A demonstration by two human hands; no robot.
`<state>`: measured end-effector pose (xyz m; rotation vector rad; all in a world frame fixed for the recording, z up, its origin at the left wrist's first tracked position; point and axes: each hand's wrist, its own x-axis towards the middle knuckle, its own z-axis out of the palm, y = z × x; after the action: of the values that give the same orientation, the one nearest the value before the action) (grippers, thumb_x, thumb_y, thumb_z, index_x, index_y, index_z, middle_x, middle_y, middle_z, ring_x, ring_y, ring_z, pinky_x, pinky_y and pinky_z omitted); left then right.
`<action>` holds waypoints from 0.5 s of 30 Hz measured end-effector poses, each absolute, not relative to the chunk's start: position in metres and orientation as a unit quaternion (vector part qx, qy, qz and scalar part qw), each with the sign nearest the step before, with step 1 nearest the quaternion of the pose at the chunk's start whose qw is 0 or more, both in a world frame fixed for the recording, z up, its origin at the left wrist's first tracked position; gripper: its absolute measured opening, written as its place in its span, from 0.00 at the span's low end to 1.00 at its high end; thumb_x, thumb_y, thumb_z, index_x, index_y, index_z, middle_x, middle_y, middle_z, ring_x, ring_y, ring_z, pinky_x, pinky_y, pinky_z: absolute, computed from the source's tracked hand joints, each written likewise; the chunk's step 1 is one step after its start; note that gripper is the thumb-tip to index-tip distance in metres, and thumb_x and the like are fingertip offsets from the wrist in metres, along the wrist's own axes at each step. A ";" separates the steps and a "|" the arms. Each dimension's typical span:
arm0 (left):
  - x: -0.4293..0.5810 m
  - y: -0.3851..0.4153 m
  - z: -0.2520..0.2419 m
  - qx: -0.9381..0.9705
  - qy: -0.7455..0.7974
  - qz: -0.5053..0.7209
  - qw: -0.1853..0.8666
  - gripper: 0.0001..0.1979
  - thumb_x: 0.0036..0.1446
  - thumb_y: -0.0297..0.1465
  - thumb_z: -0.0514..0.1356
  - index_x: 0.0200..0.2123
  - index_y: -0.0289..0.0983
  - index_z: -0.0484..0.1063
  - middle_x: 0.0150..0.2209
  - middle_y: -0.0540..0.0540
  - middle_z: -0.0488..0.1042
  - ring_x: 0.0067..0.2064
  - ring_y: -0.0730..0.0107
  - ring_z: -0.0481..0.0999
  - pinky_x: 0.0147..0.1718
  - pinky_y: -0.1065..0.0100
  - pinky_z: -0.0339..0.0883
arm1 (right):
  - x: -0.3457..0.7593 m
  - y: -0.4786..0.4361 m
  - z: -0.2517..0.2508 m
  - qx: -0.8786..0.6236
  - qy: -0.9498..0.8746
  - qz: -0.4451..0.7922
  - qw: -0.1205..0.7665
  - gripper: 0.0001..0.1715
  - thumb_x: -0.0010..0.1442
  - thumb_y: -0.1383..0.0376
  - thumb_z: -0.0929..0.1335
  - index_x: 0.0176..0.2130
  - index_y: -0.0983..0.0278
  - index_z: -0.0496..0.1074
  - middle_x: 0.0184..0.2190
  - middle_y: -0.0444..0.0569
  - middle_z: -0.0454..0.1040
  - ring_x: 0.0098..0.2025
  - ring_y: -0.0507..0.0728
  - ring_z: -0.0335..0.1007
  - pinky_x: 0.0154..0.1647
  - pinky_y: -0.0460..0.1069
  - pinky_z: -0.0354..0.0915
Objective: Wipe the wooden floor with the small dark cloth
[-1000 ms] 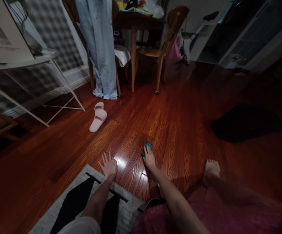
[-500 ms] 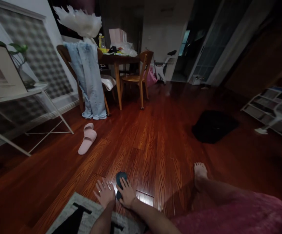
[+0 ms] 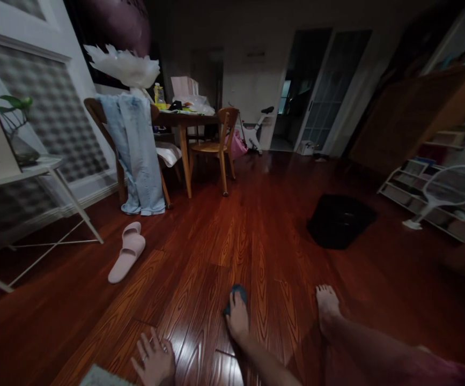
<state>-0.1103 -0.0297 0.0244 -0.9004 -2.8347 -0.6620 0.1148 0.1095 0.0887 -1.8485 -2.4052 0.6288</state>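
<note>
My right hand [image 3: 238, 317] rests on a dark teal cloth-like item [image 3: 238, 294] on the reddish wooden floor [image 3: 216, 236]. Its fingers look wrapped over the item, pressing it to the boards. Lower and to the left, my left hand [image 3: 155, 359] has its fingers spread, with a ring on one of them, and holds nothing. It is near the corner of a grey rug [image 3: 103, 377] at the bottom edge. A bare foot [image 3: 327, 303] stands to the right of my right hand.
A pink slipper [image 3: 127, 253] lies at the left, beside a white-legged table [image 3: 71, 201]. Jeans [image 3: 139, 155] hang over a chair. Further back is a wooden chair [image 3: 220, 147]. A black object [image 3: 339, 221] and a white racket-shaped item [image 3: 455, 185] are at the right.
My right hand and the teal item have moved right, away from my left hand. My left hand has moved down and left in view. The view has tilted up, showing less rug.
</note>
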 end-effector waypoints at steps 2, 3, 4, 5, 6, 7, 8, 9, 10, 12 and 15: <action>-0.113 -0.030 0.020 -0.296 -0.930 -0.216 0.034 0.38 0.60 0.37 0.48 0.72 0.33 0.54 0.72 0.29 0.60 0.74 0.45 0.57 0.69 0.36 0.53 | 0.093 0.091 0.079 -0.557 -0.799 0.228 0.021 0.49 0.56 0.67 0.67 0.74 0.64 0.56 0.76 0.50 0.51 0.77 0.67 0.41 0.78 0.57 0.47; -0.115 -0.031 0.017 -0.297 -0.930 -0.214 0.032 0.37 0.60 0.37 0.48 0.72 0.32 0.55 0.72 0.29 0.60 0.74 0.44 0.57 0.69 0.36 0.52 | 0.080 0.080 0.073 -0.524 -0.815 0.247 0.021 0.49 0.56 0.65 0.68 0.74 0.65 0.55 0.76 0.51 0.49 0.77 0.66 0.40 0.78 0.57 0.46; -0.116 -0.031 0.014 -0.299 -0.930 -0.210 0.033 0.37 0.60 0.37 0.48 0.72 0.32 0.56 0.72 0.29 0.60 0.74 0.44 0.57 0.69 0.36 0.52 | 0.067 0.068 0.066 -0.485 -0.832 0.269 0.019 0.50 0.57 0.63 0.68 0.74 0.65 0.53 0.76 0.52 0.47 0.77 0.65 0.38 0.78 0.58 0.45; -0.118 -0.031 0.011 -0.300 -0.931 -0.204 0.035 0.36 0.61 0.37 0.47 0.71 0.32 0.56 0.72 0.29 0.60 0.74 0.45 0.57 0.70 0.36 0.52 | 0.056 0.057 0.060 -0.437 -0.850 0.294 0.016 0.51 0.58 0.61 0.68 0.75 0.67 0.51 0.77 0.53 0.44 0.78 0.65 0.36 0.78 0.60 0.43; -0.119 -0.031 0.008 -0.302 -0.932 -0.198 0.036 0.36 0.62 0.38 0.46 0.71 0.32 0.57 0.72 0.29 0.60 0.74 0.46 0.57 0.70 0.37 0.51 | 0.046 0.048 0.054 -0.384 -0.867 0.318 0.011 0.53 0.59 0.58 0.68 0.75 0.68 0.48 0.77 0.54 0.41 0.78 0.65 0.35 0.78 0.61 0.42; -0.121 -0.032 0.006 -0.304 -0.933 -0.192 0.035 0.35 0.62 0.38 0.44 0.71 0.32 0.58 0.72 0.30 0.61 0.74 0.47 0.57 0.70 0.38 0.51 | 0.039 0.042 0.050 -0.329 -0.881 0.340 0.005 0.54 0.59 0.56 0.67 0.76 0.67 0.45 0.77 0.55 0.38 0.78 0.64 0.33 0.78 0.62 0.40; -0.122 -0.032 0.004 -0.304 -0.934 -0.187 0.032 0.35 0.63 0.39 0.43 0.71 0.32 0.58 0.72 0.30 0.61 0.74 0.48 0.57 0.70 0.38 0.51 | 0.036 0.039 0.048 -0.278 -0.892 0.357 0.000 0.56 0.60 0.53 0.67 0.76 0.65 0.41 0.77 0.53 0.35 0.78 0.63 0.31 0.78 0.62 0.39; -0.122 -0.031 0.003 -0.303 -0.935 -0.183 0.028 0.35 0.63 0.39 0.42 0.71 0.32 0.58 0.72 0.31 0.61 0.74 0.48 0.57 0.71 0.39 0.51 | 0.035 0.039 0.048 -0.236 -0.900 0.366 -0.002 0.58 0.60 0.51 0.66 0.77 0.61 0.37 0.77 0.49 0.33 0.78 0.61 0.30 0.79 0.61 0.38; -0.122 -0.031 0.002 -0.299 -0.937 -0.182 0.026 0.36 0.63 0.39 0.42 0.71 0.32 0.58 0.72 0.31 0.61 0.74 0.48 0.57 0.71 0.39 0.51 | 0.036 0.044 0.050 -0.208 -0.906 0.370 -0.001 0.58 0.60 0.49 0.66 0.77 0.56 0.34 0.77 0.44 0.31 0.78 0.59 0.29 0.79 0.60 0.37; -0.122 -0.030 0.002 -0.286 -0.940 -0.183 0.027 0.35 0.63 0.38 0.42 0.71 0.33 0.58 0.73 0.32 0.60 0.74 0.49 0.57 0.71 0.40 0.51 | 0.047 0.065 0.059 -0.226 -0.908 0.353 0.010 0.56 0.61 0.48 0.66 0.76 0.47 0.34 0.76 0.35 0.32 0.78 0.56 0.30 0.78 0.57 0.39; -0.121 -0.029 0.003 -0.279 -0.941 -0.189 0.033 0.35 0.62 0.37 0.44 0.71 0.33 0.59 0.73 0.32 0.60 0.74 0.49 0.57 0.70 0.40 0.52 | 0.077 0.118 0.076 -0.399 -0.873 0.280 0.028 0.54 0.56 0.60 0.68 0.75 0.49 0.48 0.76 0.36 0.44 0.77 0.58 0.38 0.77 0.54 0.45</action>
<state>-0.1206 -0.0294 0.0034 -0.8597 -2.8952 -0.5823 0.0767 0.1178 0.0756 -1.2321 -2.6937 0.8650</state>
